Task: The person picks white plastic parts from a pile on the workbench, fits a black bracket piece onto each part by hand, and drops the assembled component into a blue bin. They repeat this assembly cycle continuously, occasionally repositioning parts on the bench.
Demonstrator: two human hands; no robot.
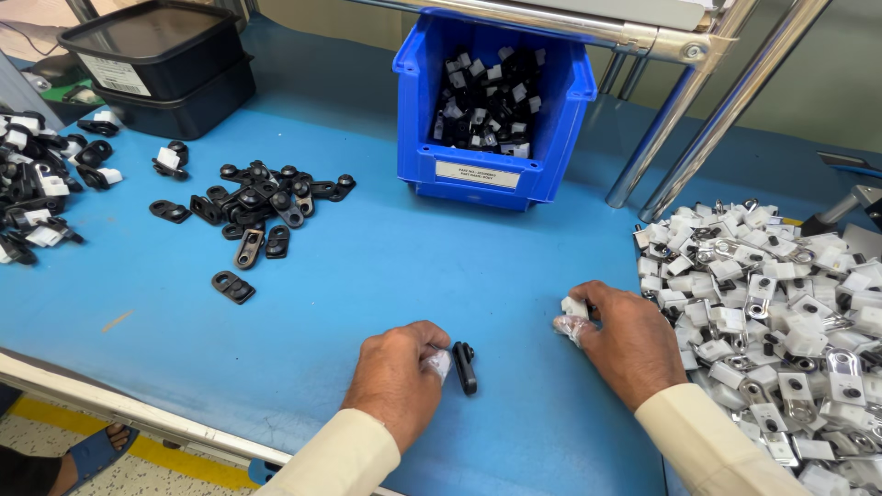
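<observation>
Head view: on a blue table point(386, 276), the left hand point(397, 378) pinches a black clip point(465, 366) near centre. The right hand point(627, 342) grasps a white piece point(574, 307) beside the right-hand pile point(781, 312). The pinch looks light; the clip could slip.

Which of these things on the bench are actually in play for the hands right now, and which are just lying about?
In play:
- left hand, holding a black clip
- right hand, picking a white piece
- heap of white and metal parts beside the right hand

Lying about:
- blue bin of black and white parts
- loose black clips
- stacked black tubs
- metal frame legs
</observation>
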